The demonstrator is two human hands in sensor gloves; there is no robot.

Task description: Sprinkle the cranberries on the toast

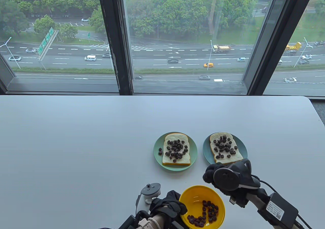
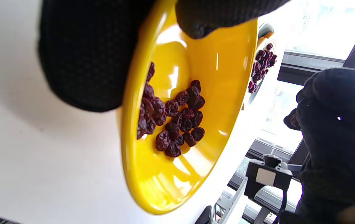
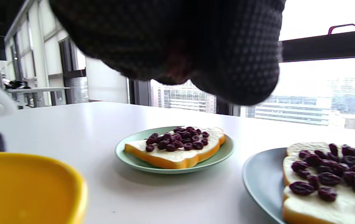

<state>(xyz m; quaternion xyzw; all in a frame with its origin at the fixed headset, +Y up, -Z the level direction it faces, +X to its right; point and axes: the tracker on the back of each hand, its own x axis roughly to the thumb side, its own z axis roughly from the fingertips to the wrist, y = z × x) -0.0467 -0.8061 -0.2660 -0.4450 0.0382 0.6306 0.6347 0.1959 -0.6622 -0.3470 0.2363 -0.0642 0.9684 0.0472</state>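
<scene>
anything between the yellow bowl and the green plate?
Nothing: bare white table separates the yellow bowl from the green plate. Clear in the table view and right wrist view.

Black knit gloves on both hands [image 1: 175,205] [image 1: 215,173], one white tracker [image 1: 151,191], one dark tracker [image 1: 232,177]

Cranberries [image 1: 175,149] cover both toasts [image 1: 177,160] (more in bowl [image 1: 194,197]).

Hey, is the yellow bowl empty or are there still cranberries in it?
Not empty. The yellow bowl held by the left hand still has a small cluster of cranberries on its bottom; most of the inside is bare.
</scene>
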